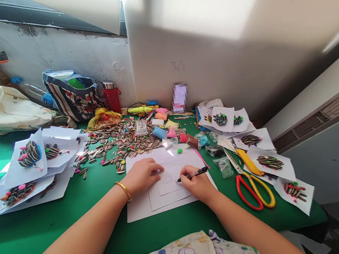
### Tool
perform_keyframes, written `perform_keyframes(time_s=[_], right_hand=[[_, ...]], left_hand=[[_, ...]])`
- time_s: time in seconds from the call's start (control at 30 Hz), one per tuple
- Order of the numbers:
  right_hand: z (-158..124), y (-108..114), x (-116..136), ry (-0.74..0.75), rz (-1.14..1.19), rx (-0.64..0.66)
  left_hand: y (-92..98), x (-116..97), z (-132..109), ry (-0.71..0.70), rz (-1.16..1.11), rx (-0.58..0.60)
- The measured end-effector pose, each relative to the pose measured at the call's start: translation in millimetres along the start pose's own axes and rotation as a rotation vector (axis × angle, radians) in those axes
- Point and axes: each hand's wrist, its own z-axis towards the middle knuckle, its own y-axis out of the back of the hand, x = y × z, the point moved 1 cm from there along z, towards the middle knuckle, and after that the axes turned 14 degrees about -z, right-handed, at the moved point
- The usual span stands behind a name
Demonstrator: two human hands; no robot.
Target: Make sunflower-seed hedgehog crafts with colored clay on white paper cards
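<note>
My right hand (198,185) is closed round a black pen (197,173), its tip on a small sheet of white paper (167,189). Thin outlines of a drawing show on that sheet, which lies on larger white sheets (135,213). My left hand (141,176) lies flat on the paper's left side, fingers stretched out and holding nothing. Just beyond the paper, a heap of striped sunflower seeds (129,140) is spread out. Small packets of coloured clay, such as a blue one (159,132), lie beside the seeds.
Scissors (251,187) with red and yellow handles and a yellow cutter (248,161) lie at right on the green table (110,241). Cards with seed pictures (270,162) line the right edge; more cards (28,159) pile up at left. A striped bag (73,95) and red flask (112,97) stand behind.
</note>
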Motion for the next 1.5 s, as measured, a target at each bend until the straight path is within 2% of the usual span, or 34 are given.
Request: perform_keyframes(time_s=[1.5], right_hand=[[3.4,2.0,-0.1,0.009,0.021,-0.032]], left_hand=[[-0.1,0.4,-0.4,0.003,0.001,0.003]])
